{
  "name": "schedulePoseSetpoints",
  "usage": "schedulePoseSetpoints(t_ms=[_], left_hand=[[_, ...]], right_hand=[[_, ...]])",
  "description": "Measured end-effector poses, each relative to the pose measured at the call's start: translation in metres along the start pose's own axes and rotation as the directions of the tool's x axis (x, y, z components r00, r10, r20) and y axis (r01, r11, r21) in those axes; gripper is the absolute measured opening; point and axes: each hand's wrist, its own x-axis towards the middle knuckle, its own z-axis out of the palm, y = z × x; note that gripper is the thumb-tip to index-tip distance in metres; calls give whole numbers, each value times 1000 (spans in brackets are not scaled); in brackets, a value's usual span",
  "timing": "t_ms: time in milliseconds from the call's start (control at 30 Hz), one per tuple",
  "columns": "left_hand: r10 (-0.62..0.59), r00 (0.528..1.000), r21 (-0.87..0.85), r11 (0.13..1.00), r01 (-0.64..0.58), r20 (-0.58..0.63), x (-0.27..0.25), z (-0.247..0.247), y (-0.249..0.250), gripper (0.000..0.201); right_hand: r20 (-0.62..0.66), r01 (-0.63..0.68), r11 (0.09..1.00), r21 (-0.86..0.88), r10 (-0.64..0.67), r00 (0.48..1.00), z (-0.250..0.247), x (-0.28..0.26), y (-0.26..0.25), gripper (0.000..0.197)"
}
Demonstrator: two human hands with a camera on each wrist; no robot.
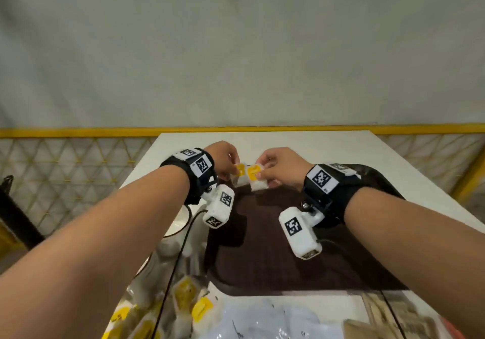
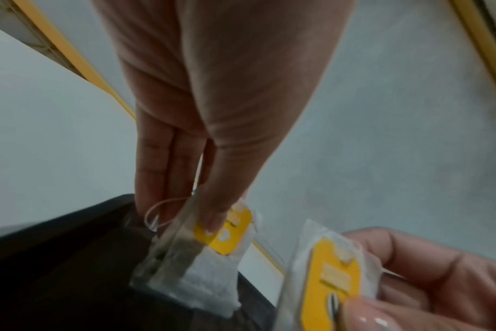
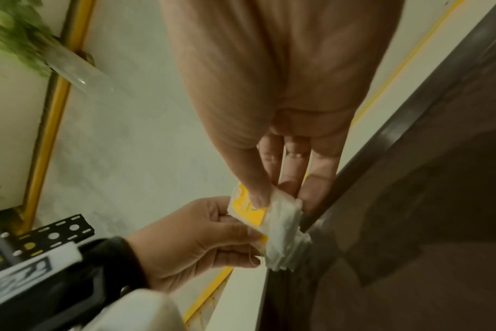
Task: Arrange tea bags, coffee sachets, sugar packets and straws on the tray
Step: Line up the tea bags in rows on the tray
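Yellow-tagged tea bags are being pinched, one in the left hand, one in the right hand, over the tray. Next, probably laying them down flat.

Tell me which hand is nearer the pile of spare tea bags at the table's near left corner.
Left. The left hand pinches its tea bag up-table of the pile; the right hand lies farther right.
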Motion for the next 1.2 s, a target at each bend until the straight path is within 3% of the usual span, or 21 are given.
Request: schedulePoseSetpoints(t_ms=[300, 433, 567, 633, 767, 933, 1067, 1200], left_hand=[[-33, 998, -8, 999, 34, 47, 40, -4, -20, 16], [-51, 995, -1, 999, 51, 90, 48, -6, -28, 18], [-67, 992, -53, 996, 73, 105, 53, -11, -37, 18], [-68, 991, -67, 995, 75, 111, 55, -12, -40, 15], [-62, 991, -60, 996, 70, 119, 57, -14, -40, 10], [-73, 994, -10, 997, 74, 84, 62, -15, -40, 7], [-99, 987, 3, 995, 100, 127, 64, -18, -38, 13], [-110, 978, 45, 994, 103, 178, 63, -21, -38, 10]], right_hand=[[35, -1, 1000, -30, 2, 999, 43, 44, 13, 24], [44, 6, 1000, -16, -5, 999, 45, 50, 19, 14], [-51, -29, 997, 70, 32, 998, 30, 56, 25, 5], [-91, -60, 998, 26, 63, 994, 25, 61, 31, 7], [-41, -125, 992, -10, 124, 991, 32, 67, 36, 14], [-55, -68, 985, -156, 60, 997, 43, 72, 32, 21], [66, -74, 984, -164, 86, 994, 41, 71, 29, 6], [173, -97, 973, -208, 134, 976, 37, 69, 25, 20]])
